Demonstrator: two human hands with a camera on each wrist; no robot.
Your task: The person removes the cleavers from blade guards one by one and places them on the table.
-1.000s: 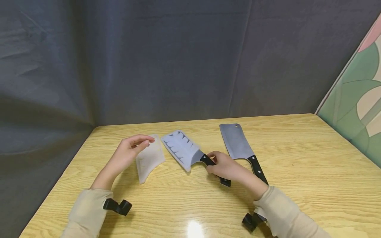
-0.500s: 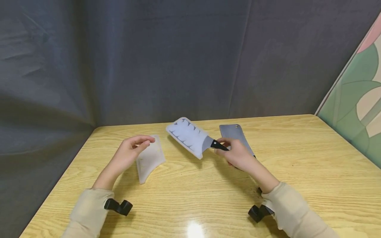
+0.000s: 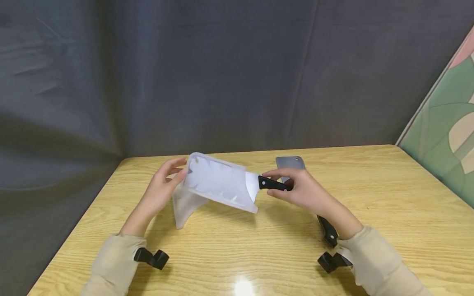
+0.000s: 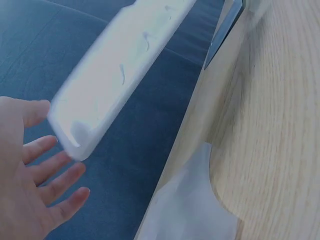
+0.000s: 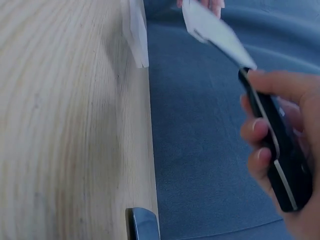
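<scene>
My right hand (image 3: 301, 190) grips the black handle (image 3: 273, 183) of a cleaver held in the air above the wooden table (image 3: 259, 246). A white translucent sheath (image 3: 218, 183) covers its blade, which points left. My left hand (image 3: 164, 187) is open, its straight fingers right at the sheath's far end; I cannot tell whether they touch it. In the left wrist view my left hand's open palm (image 4: 25, 180) faces the sheath (image 4: 115, 75). In the right wrist view my right hand's fingers (image 5: 260, 145) curl round the handle (image 5: 275, 150).
A second, empty white sheath (image 3: 185, 203) lies on the table under the lifted one. A bare cleaver lies behind my right hand, its blade (image 3: 290, 163) and handle end (image 3: 327, 232) showing. A dark curtain hangs behind the table. A painted panel (image 3: 444, 135) leans at the right.
My right hand lifted the sheathed cleaver off the table and swung it left towards my left hand. My left hand let go of the empty sheath and rose to the covered blade's tip.
</scene>
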